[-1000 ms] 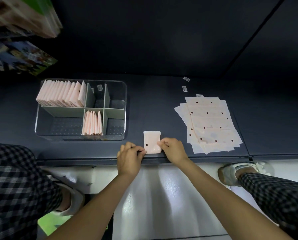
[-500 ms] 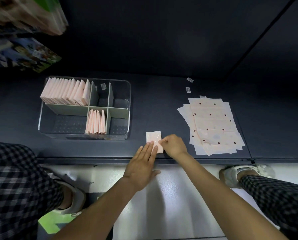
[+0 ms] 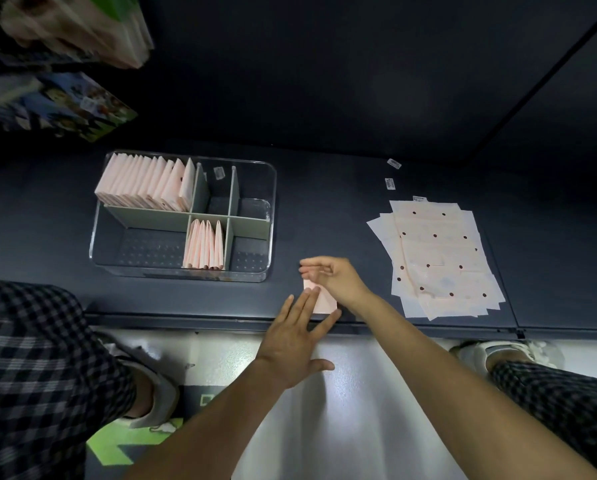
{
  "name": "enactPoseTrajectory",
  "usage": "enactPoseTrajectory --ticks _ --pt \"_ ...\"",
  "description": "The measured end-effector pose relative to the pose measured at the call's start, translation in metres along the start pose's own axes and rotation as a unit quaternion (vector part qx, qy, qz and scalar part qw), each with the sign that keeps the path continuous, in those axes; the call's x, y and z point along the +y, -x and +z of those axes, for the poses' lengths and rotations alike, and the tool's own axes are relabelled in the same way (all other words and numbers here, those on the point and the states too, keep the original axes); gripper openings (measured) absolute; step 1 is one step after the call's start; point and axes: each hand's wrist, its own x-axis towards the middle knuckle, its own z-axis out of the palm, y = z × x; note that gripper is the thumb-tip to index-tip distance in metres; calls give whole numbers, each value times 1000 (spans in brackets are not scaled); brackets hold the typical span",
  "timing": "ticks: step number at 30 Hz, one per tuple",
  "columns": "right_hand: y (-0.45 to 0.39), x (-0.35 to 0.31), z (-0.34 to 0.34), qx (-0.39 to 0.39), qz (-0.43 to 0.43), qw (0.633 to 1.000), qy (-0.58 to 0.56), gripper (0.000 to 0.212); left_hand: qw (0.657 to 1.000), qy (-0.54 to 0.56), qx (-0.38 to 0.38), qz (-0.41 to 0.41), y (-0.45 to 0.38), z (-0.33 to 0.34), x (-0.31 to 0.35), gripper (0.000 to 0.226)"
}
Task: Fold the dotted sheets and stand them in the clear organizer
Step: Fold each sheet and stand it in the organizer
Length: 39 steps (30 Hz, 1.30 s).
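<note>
A small folded pink sheet lies near the front edge of the dark shelf. My left hand presses on its near left part with straight fingers. My right hand hovers over the sheet's far end with loosely curled fingers and holds nothing that I can see. The clear organizer stands to the left. Several folded sheets stand in its back left compartment, and a few more folded sheets stand in the front middle one. A stack of flat dotted sheets lies to the right.
Two small labels lie on the shelf behind the stack. Packaged goods hang over the upper left. The shelf's front edge runs just under my hands. My knees in checked trousers flank the view.
My right hand has let go of the folded sheet's corner and moved up and away from me. My left hand has stayed flat and slid further onto the sheet.
</note>
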Motion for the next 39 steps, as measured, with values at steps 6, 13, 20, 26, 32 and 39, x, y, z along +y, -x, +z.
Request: enactPoseTrajectory --ticks 6,13,20,26,32,39 --pt "-12 0 -12 -6 -104 946 306 28 1000 24 -2 14 2 2 -6 80" --pt "-6 2 -35 -49 -93 847 520 13 949 297 91 -49 5 -20 -18 34" --pt "26 16 -40 10 -53 948 314 14 757 589 159 -234 -2 -30 -15 48" --pt "56 -4 -28 29 -44 988 145 18 779 558 164 -232 -1 -53 -30 9" --pt "53 -53 5 17 -98 974 204 20 897 389 118 -171 19 -97 -81 6" --pt "32 -84 48 147 -92 965 199 12 886 197 238 -345 41 -85 -115 27"
